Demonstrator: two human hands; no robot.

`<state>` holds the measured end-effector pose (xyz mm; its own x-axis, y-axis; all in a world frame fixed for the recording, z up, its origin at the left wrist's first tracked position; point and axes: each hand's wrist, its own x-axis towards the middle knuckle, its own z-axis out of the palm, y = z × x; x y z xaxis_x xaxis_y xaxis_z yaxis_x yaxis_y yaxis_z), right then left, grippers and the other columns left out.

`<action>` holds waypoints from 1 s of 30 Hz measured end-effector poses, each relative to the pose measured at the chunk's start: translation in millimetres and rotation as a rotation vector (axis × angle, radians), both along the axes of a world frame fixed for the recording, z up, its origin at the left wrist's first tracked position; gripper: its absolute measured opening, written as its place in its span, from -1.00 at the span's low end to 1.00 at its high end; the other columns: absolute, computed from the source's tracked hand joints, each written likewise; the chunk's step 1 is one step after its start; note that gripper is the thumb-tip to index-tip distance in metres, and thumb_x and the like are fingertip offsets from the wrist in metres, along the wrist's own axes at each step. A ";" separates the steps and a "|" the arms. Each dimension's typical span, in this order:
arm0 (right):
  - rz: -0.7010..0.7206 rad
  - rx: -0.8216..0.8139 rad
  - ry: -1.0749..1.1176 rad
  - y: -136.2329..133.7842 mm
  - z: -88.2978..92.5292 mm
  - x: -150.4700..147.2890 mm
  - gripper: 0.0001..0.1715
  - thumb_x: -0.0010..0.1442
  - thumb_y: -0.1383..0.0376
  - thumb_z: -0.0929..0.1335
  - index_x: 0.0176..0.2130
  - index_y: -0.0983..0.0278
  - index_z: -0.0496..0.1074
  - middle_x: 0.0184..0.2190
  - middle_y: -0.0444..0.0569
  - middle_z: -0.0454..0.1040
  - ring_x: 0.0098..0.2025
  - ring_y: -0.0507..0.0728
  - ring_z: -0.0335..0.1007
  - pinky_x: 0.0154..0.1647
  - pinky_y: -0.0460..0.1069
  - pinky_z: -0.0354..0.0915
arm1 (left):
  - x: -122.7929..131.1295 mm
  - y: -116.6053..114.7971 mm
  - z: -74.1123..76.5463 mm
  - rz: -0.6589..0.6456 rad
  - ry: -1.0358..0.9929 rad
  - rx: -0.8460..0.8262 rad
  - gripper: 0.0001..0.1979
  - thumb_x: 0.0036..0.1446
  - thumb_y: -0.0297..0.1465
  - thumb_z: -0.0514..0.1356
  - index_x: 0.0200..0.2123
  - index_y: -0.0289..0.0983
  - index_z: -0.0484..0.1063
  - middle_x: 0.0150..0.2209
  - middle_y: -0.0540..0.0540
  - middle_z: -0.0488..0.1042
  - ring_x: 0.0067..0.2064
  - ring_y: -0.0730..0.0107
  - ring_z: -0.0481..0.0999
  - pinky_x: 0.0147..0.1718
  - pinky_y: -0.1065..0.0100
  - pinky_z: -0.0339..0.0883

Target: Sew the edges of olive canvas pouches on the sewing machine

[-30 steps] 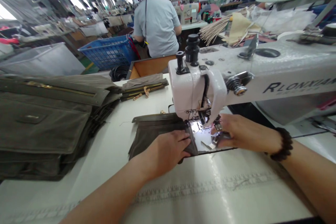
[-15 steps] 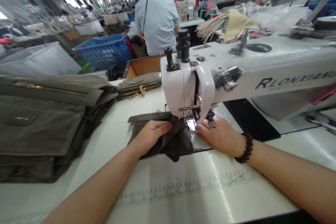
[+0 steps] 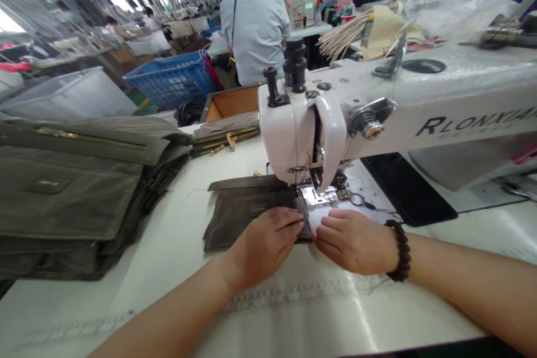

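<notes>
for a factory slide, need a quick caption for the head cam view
Left hand on a dark olive bag panel, right hand at its edge, beside a white sewing machine head

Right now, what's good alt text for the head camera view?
The left hand presses a dark olive bag panel on a white table beside a white sewing machine; the right hand meets its edge. Stacked olive bags lie left.
</notes>
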<state>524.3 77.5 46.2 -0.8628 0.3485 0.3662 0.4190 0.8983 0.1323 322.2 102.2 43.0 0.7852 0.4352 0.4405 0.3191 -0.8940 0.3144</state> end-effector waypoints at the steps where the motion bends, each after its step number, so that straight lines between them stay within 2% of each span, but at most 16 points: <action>1: 0.006 -0.004 -0.012 0.0 0.3 0.2 -0.67 0.17 0.45 0.13 -0.56 0.35 0.28 -0.58 -0.07 0.22 -0.55 0.05 0.05 -0.54 0.00 -0.14 | 1.0 -0.7 -1.6 -0.009 0.009 0.045 -0.77 0.11 -0.54 0.00 -0.20 -0.44 0.39 -0.21 -0.19 0.45 -0.13 0.31 0.39 -0.11 0.26 0.35; 12: 0.043 -0.099 -0.216 4.4 5.3 8.0 -0.81 0.17 0.42 0.18 -0.43 0.36 0.31 -0.55 -0.09 0.27 -0.53 0.04 0.12 -0.52 0.01 -0.11 | 4.9 -4.5 -9.6 -0.005 0.010 0.242 -0.79 0.12 -0.56 -0.01 -0.23 -0.46 0.38 -0.23 -0.19 0.46 -0.15 0.31 0.41 -0.12 0.28 0.37; 22: 0.084 -0.117 -0.241 4.3 6.9 13.8 -0.76 0.21 0.42 0.14 -0.37 0.39 0.34 -0.56 -0.09 0.29 -0.52 0.04 0.17 -0.50 0.02 -0.06 | 5.4 -4.2 -8.4 -0.061 0.091 0.340 -0.79 0.12 -0.57 -0.03 -0.27 -0.50 0.38 -0.23 -0.20 0.45 -0.14 0.27 0.41 -0.08 0.28 0.35; 25: 0.072 -0.142 -0.208 5.2 6.3 15.6 -0.77 0.20 0.41 0.16 -0.41 0.36 0.33 -0.55 -0.10 0.29 -0.52 0.03 0.15 -0.48 0.01 -0.05 | 5.5 -3.0 -9.5 -0.077 0.066 0.320 -0.79 0.12 -0.57 -0.03 -0.30 -0.50 0.39 -0.25 -0.21 0.46 -0.15 0.28 0.42 -0.09 0.29 0.36; 30: 0.037 -0.132 -0.150 7.4 4.4 16.4 -0.74 0.20 0.42 0.16 -0.47 0.35 0.31 -0.55 -0.10 0.27 -0.53 0.02 0.12 -0.50 0.01 -0.06 | 4.1 0.3 -11.7 -0.078 -0.017 0.198 -0.81 0.13 -0.54 -0.01 -0.27 -0.46 0.37 -0.24 -0.21 0.46 -0.11 0.34 0.41 -0.07 0.30 0.35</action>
